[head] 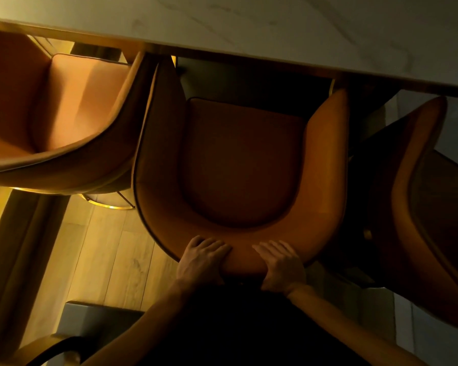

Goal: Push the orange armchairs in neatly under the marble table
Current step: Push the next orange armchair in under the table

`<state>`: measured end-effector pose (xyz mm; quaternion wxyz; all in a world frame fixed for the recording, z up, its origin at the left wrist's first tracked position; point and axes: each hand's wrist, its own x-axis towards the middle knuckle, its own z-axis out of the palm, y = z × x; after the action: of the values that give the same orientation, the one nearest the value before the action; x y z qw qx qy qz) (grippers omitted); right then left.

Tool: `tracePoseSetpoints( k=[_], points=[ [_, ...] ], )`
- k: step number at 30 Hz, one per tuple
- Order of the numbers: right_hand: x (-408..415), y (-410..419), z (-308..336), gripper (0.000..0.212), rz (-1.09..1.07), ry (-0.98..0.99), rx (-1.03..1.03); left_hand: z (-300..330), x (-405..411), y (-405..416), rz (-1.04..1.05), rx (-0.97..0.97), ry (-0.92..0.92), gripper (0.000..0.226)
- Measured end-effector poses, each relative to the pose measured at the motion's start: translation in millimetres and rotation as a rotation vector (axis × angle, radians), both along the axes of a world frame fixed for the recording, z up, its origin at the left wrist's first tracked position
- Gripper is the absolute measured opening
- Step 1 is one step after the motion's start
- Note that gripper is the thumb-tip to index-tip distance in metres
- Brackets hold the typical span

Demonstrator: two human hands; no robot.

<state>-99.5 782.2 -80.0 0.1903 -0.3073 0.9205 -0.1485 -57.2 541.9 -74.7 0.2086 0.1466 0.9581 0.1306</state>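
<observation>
Hands (pixel 201 260) on armchair (pixel 238 165) backrest (both)

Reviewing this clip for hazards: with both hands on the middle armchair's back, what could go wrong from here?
The middle armchair sits close to the left armchair, so their arms may scrape. Its arm tips might catch the marble table edge. The left hand and right hand could slip off the smooth backrest.

Three armchairs (pixel 238 165), seemingly; one table (pixel 275 30).

Smooth leather-like orange armchair (pixel 249 241), polished veined marble table (pixel 275 30), matt wood-plank floor (pixel 111 254)
</observation>
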Motion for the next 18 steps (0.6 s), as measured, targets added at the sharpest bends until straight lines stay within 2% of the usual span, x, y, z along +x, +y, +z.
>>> tracePoseSetpoints(
  k=[6,14,18],
  points=[
    [-3.7,2.8,2.0,0.081,-0.006,-0.034,0.007,3.9,-4.6,2.2,-0.023,0.032,0.036,0.086],
    [-10.9,6.7,-0.4,0.083,0.011,-0.018,0.046,6.0,-12.1,3.2,-0.02,0.016,-0.031,0.078],
    [-14.8,8.2,-2.2,0.085,-0.003,0.006,0.042,7.3,-17.5,4.9,-0.088,-0.007,-0.061,0.083]
  ],
)
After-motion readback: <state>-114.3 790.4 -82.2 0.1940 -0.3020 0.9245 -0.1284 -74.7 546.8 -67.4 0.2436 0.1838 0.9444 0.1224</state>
